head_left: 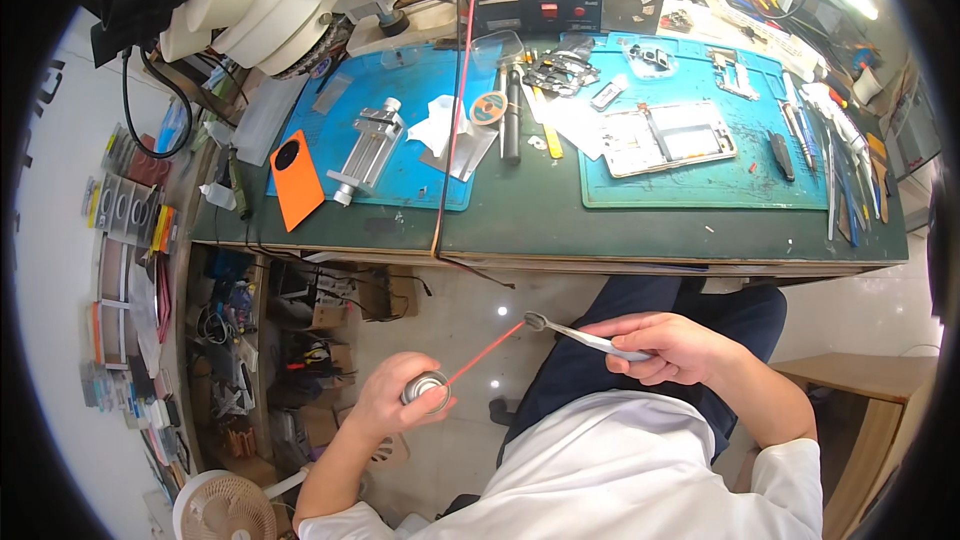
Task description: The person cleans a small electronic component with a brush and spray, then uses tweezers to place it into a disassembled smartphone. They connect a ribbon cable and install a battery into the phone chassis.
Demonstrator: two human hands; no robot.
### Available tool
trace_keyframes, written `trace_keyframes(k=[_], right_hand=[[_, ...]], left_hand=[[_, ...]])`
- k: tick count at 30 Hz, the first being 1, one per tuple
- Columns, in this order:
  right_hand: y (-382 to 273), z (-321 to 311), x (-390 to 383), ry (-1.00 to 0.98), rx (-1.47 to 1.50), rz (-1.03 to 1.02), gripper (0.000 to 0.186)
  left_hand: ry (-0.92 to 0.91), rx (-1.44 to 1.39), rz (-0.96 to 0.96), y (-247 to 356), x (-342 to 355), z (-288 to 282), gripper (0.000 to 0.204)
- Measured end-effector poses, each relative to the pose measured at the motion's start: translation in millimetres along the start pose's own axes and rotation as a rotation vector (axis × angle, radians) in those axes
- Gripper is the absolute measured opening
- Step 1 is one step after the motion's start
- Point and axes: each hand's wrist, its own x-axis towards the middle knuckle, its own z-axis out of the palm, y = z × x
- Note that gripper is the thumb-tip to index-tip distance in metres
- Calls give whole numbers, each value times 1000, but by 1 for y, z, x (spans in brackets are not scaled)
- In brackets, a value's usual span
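Below the bench edge, my left hand point(395, 395) is wrapped round a spray can point(426, 388) with a long, thin red straw point(485, 351). The straw's tip lies at or very near the small head of a white-handled brush point(580, 337); whether they touch I cannot tell. My right hand point(655, 345) has its fingers closed on the brush handle, above my dark-trousered lap.
The green workbench point(520, 227) carries two blue mats point(700, 190), a microscope point(240, 15), an orange panel point(295, 185), a metal clamp point(365, 150), a white device frame point(670, 140) and several tools. Shelves stand left, a fan point(225, 510) low left, a wooden cabinet point(850, 440) right.
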Motion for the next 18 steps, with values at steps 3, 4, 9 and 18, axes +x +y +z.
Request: trace_keyframes(k=[3, 4, 9, 18], right_hand=[[-2, 2, -2, 21, -14, 8, 53], [-2, 3, -1, 17, -16, 9, 52], [18, 26, 11, 62, -237, -181, 49], [54, 56, 111, 228, -1614, -1101, 67]], left_hand=[[9, -22, -14, 2, -2, -1, 59], [30, -5, -19, -1, -5, -3, 59], [425, 208, -289, -43, -20, -59, 61], [1203, 800, -622, -225, -5, -202, 72]])
